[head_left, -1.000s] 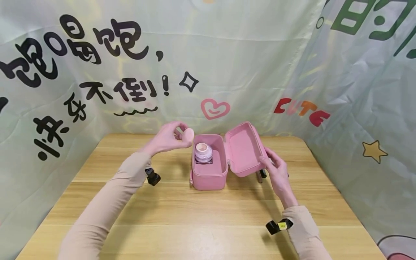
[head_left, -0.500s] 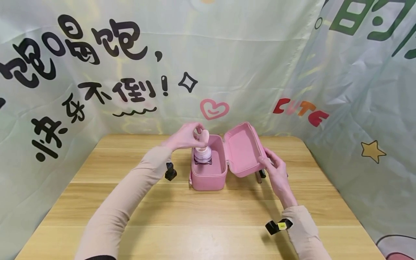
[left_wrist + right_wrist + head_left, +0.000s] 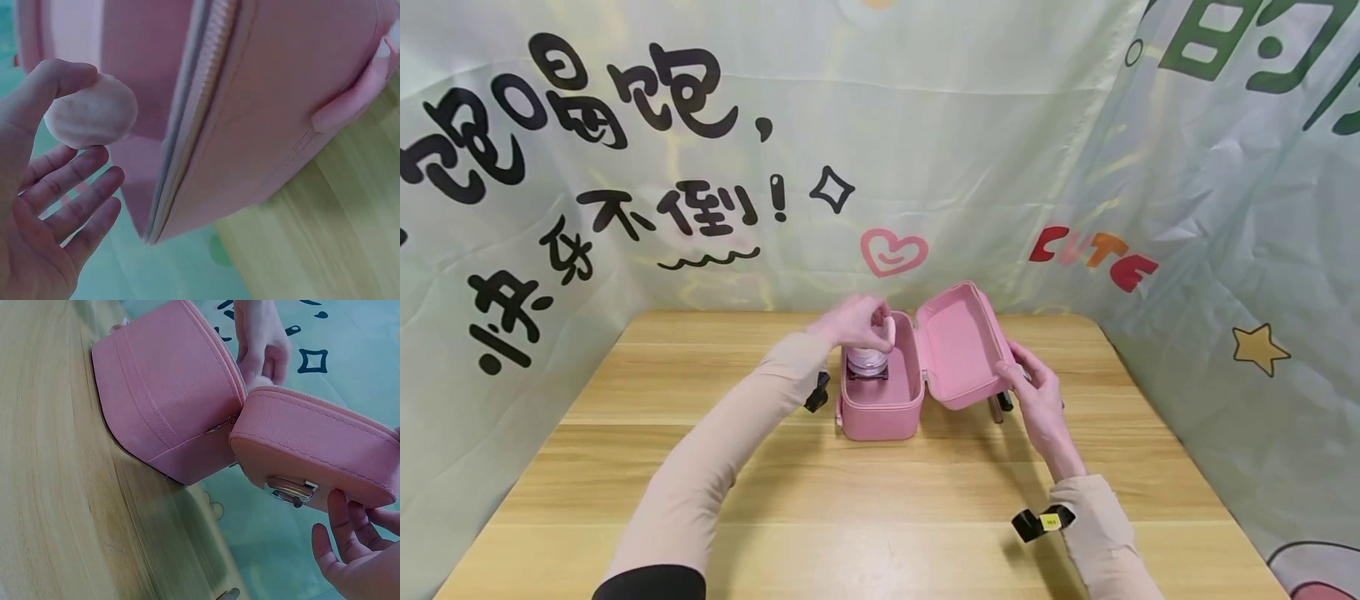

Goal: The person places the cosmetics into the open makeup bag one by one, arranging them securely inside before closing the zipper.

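My left hand [image 3: 856,322] pinches a round, flat, pale pink puff [image 3: 94,115] between thumb and fingers, above the opening of a pink zip case [image 3: 880,422]. In the left wrist view the other fingers are loosely spread beneath it. Inside the case, at its left side, a pale lilac jar [image 3: 867,363] sits on a dark flat item, partly covered by the hand. The case's lid [image 3: 962,348] is swung out to the right. My right hand [image 3: 1041,404] holds the lid's outer edge; a metal handle [image 3: 291,491] shows on the lid's top.
Slim dark and brownish objects [image 3: 997,407] lie on the table behind the lid, mostly hidden. The wooden table [image 3: 880,508] runs back to a pale printed cloth [image 3: 985,167] that hangs behind and on both sides.
My left hand has carried the puff rightward and slightly down, from left of the case to above its inside. The right hand and lid have stayed put.
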Demonstrator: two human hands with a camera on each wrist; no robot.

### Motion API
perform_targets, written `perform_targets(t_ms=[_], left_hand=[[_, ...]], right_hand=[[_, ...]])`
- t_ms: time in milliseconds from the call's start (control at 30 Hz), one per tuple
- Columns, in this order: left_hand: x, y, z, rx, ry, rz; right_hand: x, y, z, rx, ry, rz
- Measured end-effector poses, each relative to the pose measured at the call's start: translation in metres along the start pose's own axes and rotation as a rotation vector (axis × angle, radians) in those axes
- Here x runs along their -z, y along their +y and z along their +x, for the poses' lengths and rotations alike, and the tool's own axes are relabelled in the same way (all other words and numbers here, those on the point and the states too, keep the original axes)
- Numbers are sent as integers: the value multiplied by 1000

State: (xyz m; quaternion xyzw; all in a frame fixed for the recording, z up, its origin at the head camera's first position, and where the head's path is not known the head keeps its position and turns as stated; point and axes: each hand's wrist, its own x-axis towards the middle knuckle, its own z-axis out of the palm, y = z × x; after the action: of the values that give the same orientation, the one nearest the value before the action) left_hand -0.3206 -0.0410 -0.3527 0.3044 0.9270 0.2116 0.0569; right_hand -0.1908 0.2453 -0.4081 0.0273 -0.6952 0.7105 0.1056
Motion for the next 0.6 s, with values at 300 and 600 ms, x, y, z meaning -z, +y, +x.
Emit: perform_targets(t_ms=[300,600], left_hand=[[-11,5,18,76,-60,262],[-19,16,32,107,-123,424]], right_hand=[[1,1,0,-7,-3,-8],[2,0,0,-5,6,-16]])
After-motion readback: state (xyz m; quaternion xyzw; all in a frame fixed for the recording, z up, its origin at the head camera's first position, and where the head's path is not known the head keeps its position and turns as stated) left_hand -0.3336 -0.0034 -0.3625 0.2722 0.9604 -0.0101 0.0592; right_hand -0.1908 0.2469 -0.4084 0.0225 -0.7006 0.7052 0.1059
